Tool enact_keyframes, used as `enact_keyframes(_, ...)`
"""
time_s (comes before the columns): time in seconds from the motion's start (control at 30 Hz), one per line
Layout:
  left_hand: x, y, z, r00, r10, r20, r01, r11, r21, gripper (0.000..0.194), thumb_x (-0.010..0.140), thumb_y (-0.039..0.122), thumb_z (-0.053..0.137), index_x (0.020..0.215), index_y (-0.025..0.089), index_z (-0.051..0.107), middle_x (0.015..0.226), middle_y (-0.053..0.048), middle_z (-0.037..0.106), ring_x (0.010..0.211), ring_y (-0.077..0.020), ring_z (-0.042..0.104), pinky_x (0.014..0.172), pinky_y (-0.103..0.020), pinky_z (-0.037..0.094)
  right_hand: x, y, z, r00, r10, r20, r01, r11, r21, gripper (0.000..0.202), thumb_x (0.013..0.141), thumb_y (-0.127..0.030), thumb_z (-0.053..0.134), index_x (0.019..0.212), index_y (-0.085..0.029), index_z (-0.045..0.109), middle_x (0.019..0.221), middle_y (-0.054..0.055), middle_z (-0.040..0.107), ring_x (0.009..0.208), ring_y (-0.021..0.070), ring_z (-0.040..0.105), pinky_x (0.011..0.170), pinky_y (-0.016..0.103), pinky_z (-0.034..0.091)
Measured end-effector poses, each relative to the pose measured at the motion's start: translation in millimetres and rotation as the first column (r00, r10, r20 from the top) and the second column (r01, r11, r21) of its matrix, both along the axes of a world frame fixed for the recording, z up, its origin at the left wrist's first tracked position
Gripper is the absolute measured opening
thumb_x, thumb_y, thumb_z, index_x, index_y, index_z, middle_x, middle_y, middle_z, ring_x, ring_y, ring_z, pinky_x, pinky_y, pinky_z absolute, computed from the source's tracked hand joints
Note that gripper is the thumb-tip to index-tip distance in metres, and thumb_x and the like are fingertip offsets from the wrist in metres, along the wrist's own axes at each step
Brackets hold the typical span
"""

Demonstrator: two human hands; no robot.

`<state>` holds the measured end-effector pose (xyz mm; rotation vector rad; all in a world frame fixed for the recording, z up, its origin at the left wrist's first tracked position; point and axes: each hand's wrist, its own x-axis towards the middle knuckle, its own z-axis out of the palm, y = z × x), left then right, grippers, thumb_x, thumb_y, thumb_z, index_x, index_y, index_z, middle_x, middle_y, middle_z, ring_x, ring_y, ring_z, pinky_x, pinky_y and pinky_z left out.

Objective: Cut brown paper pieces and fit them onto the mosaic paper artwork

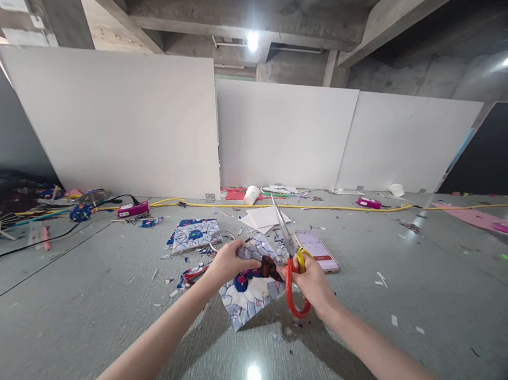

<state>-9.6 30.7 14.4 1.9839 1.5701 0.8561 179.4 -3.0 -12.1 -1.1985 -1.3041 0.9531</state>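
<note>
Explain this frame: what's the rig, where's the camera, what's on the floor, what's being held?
No machine here: a person works with two bare hands, and the single camera sits on their head, looking forward and down, so both forearms reach in from the bottom. The left hand grips a sheet of patterned paper, white, blue and pink. The right hand holds red-handled scissors, blades pointing up and away. On the grey floor lie paper scraps, a second patterned sheet, a phone, a tape ring, white sheets and a yellow cable. White boards stand behind.
</note>
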Motion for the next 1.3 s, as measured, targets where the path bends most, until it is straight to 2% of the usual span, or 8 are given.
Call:
enact_keyframes(0.13,-3.8,4.7,21.2,0.999,0.027,-0.027,-0.026,0.999,0.041,0.034,0.056,0.045,0.064,0.075,0.016,0.06,0.065,0.001,0.058,0.063,-0.0179,0.054,0.051,-0.024,0.035,11.1,2.3,8.2,0.97,-0.065,0.235,0.038,0.993,0.116,0.033,0.066,-0.043,0.058,0.054,-0.02,0.038,0.049,-0.007,0.039,0.049,0.0096,0.036,0.048,0.022,0.03)
enact_keyframes(0.27,-9.1,8.4,39.2,0.983,0.15,-0.105,-0.137,0.983,0.125,0.034,0.059,0.045,0.062,0.078,0.017,0.06,0.068,-0.002,0.061,0.065,-0.021,0.056,0.053,-0.026,0.035,27.5,5.9,21.1,0.915,-0.017,0.404,-0.019,0.996,0.085,0.04,0.071,-0.049,0.051,0.047,-0.02,0.036,0.043,-0.006,0.037,0.042,0.0095,0.033,0.041,0.022,0.024)
enact_keyframes(0.4,-14.0,12.0,39.8,0.958,0.233,-0.17,-0.21,0.967,0.141,0.033,0.058,0.045,0.063,0.076,0.018,0.06,0.074,-0.006,0.064,0.074,-0.0246,0.058,0.058,-0.027,0.037,36.8,10.0,28.6,0.77,-0.218,0.6,0.094,0.968,0.231,0.036,0.062,-0.049,0.061,0.049,-0.021,0.042,0.045,-0.004,0.046,0.04,0.0102,0.036,0.04,0.023,0.026)
enact_keyframes(0.6,-17.5,13.3,37.1,0.968,0.208,-0.138,-0.201,0.977,0.065,0.034,0.058,0.044,0.063,0.078,0.016,0.059,0.08,-0.008,0.065,0.076,-0.0259,0.059,0.058,-0.028,0.038,40.7,12.3,29.8,0.588,-0.441,0.678,0.146,0.882,0.447,0.037,0.062,-0.05,0.059,0.05,-0.023,0.038,0.05,0.001,0.052,0.045,0.0137,0.046,0.046,0.025,0.033)
enact_keyframes(0.8,-17.1,12.2,37.2,0.967,0.193,-0.168,-0.189,0.981,0.043,0.035,0.058,0.045,0.061,0.077,0.016,0.058,0.082,-0.009,0.064,0.076,-0.0263,0.059,0.057,-0.029,0.038,45.4,9.0,38.4,0.54,-0.409,0.735,0.135,0.905,0.404,0.035,0.059,-0.049,0.061,0.049,-0.023,0.04,0.048,0.0,0.052,0.044,0.0138,0.046,0.045,0.025,0.032)
enact_keyframes(0.97,-20.2,13.2,36.5,0.95,0.19,-0.246,-0.178,0.982,0.069,0.038,0.061,0.045,0.058,0.084,0.015,0.058,0.092,-0.012,0.064,0.085,-0.0282,0.057,0.064,-0.03,0.039,49.1,6.6,51.7,0.56,-0.211,0.801,0.076,0.976,0.204,0.031,0.055,-0.048,0.062,0.051,-0.022,0.046,0.051,0.0,0.057,0.046,0.0149,0.049,0.044,0.024,0.032)
enact_keyframes(1.07,-22.3,13.7,36.1,0.944,0.191,-0.269,-0.181,0.982,0.062,0.04,0.061,0.046,0.058,0.086,0.015,0.057,0.094,-0.013,0.063,0.086,-0.0286,0.057,0.064,-0.03,0.039,51.3,5.9,54.8,0.551,-0.19,0.813,0.117,0.982,0.15,0.032,0.049,-0.048,0.065,0.059,-0.021,0.05,0.058,0.002,0.061,0.05,0.0173,0.053,0.044,0.025,0.034)
enact_keyframes(1.3,-21.5,14.7,35.6,0.937,0.215,-0.274,-0.208,0.977,0.055,0.04,0.061,0.047,0.058,0.085,0.015,0.058,0.092,-0.012,0.064,0.086,-0.0287,0.057,0.062,-0.029,0.039,51.2,4.5,45.1,0.551,-0.111,0.827,-0.115,0.972,0.207,0.033,0.067,-0.049,0.055,0.08,-0.019,0.052,0.075,0.005,0.063,0.063,0.0193,0.058,0.053,0.026,0.041)
